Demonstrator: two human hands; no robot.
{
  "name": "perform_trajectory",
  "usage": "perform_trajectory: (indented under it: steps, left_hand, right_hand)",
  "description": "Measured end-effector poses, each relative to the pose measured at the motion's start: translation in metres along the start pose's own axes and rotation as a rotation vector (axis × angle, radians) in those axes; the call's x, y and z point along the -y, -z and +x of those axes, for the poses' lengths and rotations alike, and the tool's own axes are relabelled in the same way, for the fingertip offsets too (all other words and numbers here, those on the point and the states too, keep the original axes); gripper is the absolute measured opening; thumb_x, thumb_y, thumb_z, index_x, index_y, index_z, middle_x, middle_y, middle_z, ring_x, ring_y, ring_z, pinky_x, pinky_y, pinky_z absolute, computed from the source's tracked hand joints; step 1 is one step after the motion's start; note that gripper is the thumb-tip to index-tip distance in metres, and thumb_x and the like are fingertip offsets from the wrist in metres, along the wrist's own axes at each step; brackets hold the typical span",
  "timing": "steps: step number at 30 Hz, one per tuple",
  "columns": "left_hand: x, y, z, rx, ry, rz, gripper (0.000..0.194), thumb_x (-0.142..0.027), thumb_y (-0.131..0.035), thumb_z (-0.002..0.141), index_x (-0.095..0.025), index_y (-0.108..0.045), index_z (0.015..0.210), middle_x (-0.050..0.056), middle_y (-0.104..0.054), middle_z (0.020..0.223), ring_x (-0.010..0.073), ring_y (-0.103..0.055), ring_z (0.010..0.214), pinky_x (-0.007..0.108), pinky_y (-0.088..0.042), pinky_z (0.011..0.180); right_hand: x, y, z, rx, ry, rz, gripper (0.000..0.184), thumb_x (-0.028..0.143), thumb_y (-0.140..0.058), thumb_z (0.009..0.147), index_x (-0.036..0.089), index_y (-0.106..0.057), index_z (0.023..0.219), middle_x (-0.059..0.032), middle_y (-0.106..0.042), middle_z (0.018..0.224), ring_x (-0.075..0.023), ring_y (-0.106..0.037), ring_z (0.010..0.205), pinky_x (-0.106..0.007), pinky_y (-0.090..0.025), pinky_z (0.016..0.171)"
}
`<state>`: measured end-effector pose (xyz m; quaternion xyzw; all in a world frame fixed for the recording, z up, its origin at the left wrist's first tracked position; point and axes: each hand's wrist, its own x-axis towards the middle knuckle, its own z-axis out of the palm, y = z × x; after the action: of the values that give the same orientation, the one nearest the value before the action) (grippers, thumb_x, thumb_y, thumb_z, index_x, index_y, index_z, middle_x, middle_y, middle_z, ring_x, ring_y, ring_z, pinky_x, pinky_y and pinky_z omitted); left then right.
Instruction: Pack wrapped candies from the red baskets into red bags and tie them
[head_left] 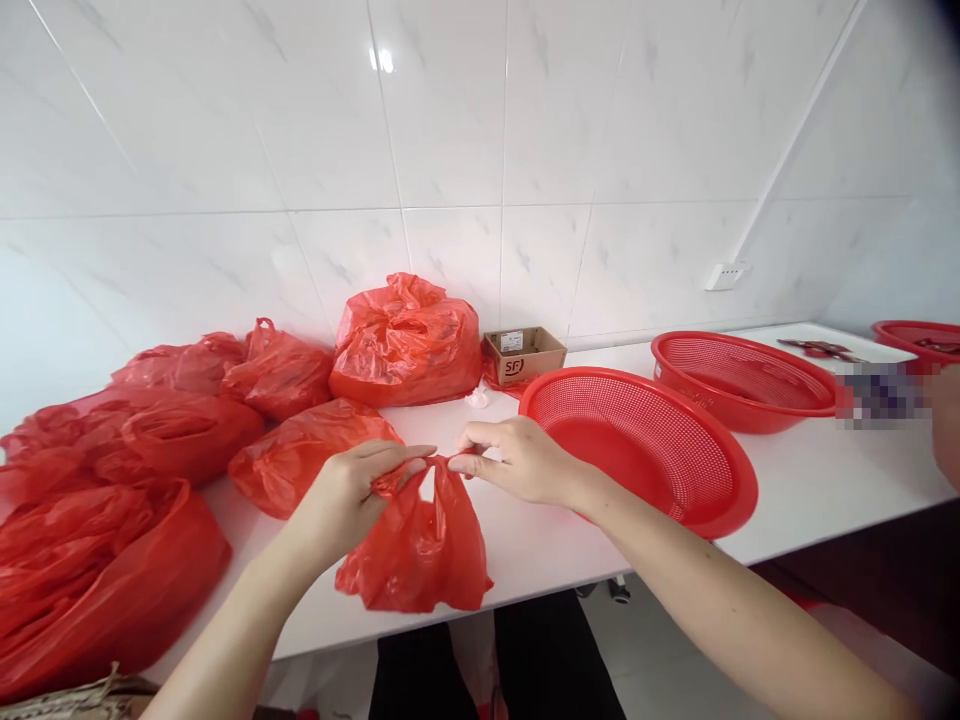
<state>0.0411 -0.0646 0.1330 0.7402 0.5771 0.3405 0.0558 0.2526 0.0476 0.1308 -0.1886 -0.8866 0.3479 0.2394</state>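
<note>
A small red plastic bag (431, 560) hangs between my hands at the table's front edge, its handles pulled up. My left hand (356, 490) is closed on the bag's gathered upper left part. My right hand (521, 460) pinches the top of the bag between thumb and forefinger. A gap shows between the handles, and white table is visible through it. Just behind my left hand lies a filled red bag (300, 450). To the right of my right hand stands a red perforated basin (637, 440), tilted towards me. What the small bag contains, if anything, is hidden.
Several full red bags (97, 570) crowd the left side of the white table (780, 490). A large red bag (405, 340) and a small cardboard box (525, 355) stand by the wall. Farther right are another red basin (742, 380), a white tray (795, 335) and a person's arm (946, 425).
</note>
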Motion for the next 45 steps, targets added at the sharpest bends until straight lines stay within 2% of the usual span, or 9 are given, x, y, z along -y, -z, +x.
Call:
perform_trajectory:
  steps: [6,9,12,17,25,29,34,39,45]
  left_hand:
    - [0.043,0.016,-0.054,-0.245,0.189,0.062,0.036,-0.047,-0.049,0.091,-0.021,-0.063,0.07,0.003,-0.065,0.072,0.0191,-0.06,0.073,0.03,-0.048,0.07]
    - [0.049,0.008,-0.071,-0.186,0.295,-0.064,0.041,-0.051,-0.047,0.092,-0.022,-0.062,0.069,0.001,-0.059,0.065,0.017,-0.056,0.064,0.027,-0.046,0.064]
    - [0.038,-0.007,-0.062,-0.195,0.343,-0.336,0.039,-0.054,-0.051,0.09,-0.021,-0.066,0.077,0.005,-0.069,0.09,0.0215,-0.062,0.092,0.029,-0.048,0.083]
    - [0.016,-0.044,-0.018,-0.215,0.412,-0.985,0.044,-0.058,-0.049,0.091,-0.02,-0.068,0.102,0.01,-0.071,0.109,0.0251,-0.064,0.105,0.039,-0.048,0.093]
    - [-0.007,-0.094,-0.012,0.035,0.404,-0.887,0.04,-0.048,-0.068,0.08,-0.014,-0.073,0.101,0.01,-0.074,0.098,0.025,-0.067,0.095,0.037,-0.051,0.087]
    - [-0.003,-0.115,-0.014,-0.1,0.441,-0.736,0.036,-0.048,-0.063,0.082,-0.013,-0.071,0.087,0.007,-0.072,0.082,0.0226,-0.066,0.084,0.032,-0.05,0.077]
    - [0.012,-0.125,-0.027,-0.371,0.524,-0.469,0.032,-0.044,-0.055,0.088,-0.017,-0.065,0.075,0.001,-0.062,0.071,0.0178,-0.058,0.074,0.028,-0.044,0.069]
    - [0.02,-0.128,-0.053,-0.409,0.483,-0.431,0.03,-0.043,-0.058,0.088,-0.02,-0.065,0.105,0.006,-0.069,0.1,0.0223,-0.064,0.095,0.034,-0.049,0.085]
    - [0.039,-0.134,-0.09,-0.573,0.395,-0.381,0.049,-0.038,-0.057,0.089,-0.027,-0.035,0.132,0.013,-0.055,0.134,0.0186,-0.064,0.102,0.04,-0.052,0.091]
  right_hand:
    - [-0.05,0.042,-0.006,-0.177,-0.076,-0.489,0.028,0.04,-0.054,0.094,0.021,-0.065,0.077,0.0028,-0.057,0.061,-0.0112,-0.048,0.058,-0.024,-0.028,0.06]
    - [-0.073,0.053,-0.009,-0.17,-0.132,-0.517,0.027,0.04,-0.052,0.095,0.021,-0.062,0.078,0.0039,-0.053,0.059,-0.0116,-0.046,0.058,-0.025,-0.028,0.061]
    - [-0.067,0.05,-0.01,-0.14,-0.164,-0.358,0.032,0.043,-0.051,0.094,0.02,-0.055,0.072,0.0044,-0.051,0.06,-0.0105,-0.045,0.057,-0.024,-0.03,0.058]
    - [-0.016,0.032,0.005,-0.097,-0.064,0.169,0.035,0.048,-0.056,0.091,0.018,-0.05,0.073,0.0022,-0.058,0.063,-0.0112,-0.058,0.059,-0.024,-0.043,0.058]
    - [0.0,-0.024,0.037,-0.061,-0.112,0.561,0.032,0.032,-0.074,0.077,0.02,-0.044,0.078,0.0072,-0.056,0.063,-0.0098,-0.06,0.05,-0.022,-0.051,0.048]
    - [-0.002,-0.04,0.026,-0.109,-0.02,0.463,0.031,0.026,-0.069,0.081,0.024,-0.05,0.106,0.0028,-0.063,0.088,-0.0118,-0.065,0.071,-0.029,-0.057,0.069]
    - [-0.021,-0.067,-0.02,-0.479,-0.056,0.118,0.031,0.031,-0.064,0.086,0.023,-0.051,0.113,-0.005,-0.061,0.109,-0.0166,-0.06,0.095,-0.035,-0.052,0.085]
    - [-0.068,-0.116,-0.058,-0.402,-0.186,-0.049,0.01,0.025,-0.064,0.086,0.022,-0.059,0.095,-0.0057,-0.064,0.097,-0.0218,-0.06,0.095,-0.038,-0.049,0.085]
    - [-0.088,-0.122,-0.061,-0.521,-0.135,0.147,0.008,0.018,-0.055,0.09,0.022,-0.061,0.087,-0.0039,-0.065,0.093,-0.0176,-0.062,0.087,-0.031,-0.05,0.08]
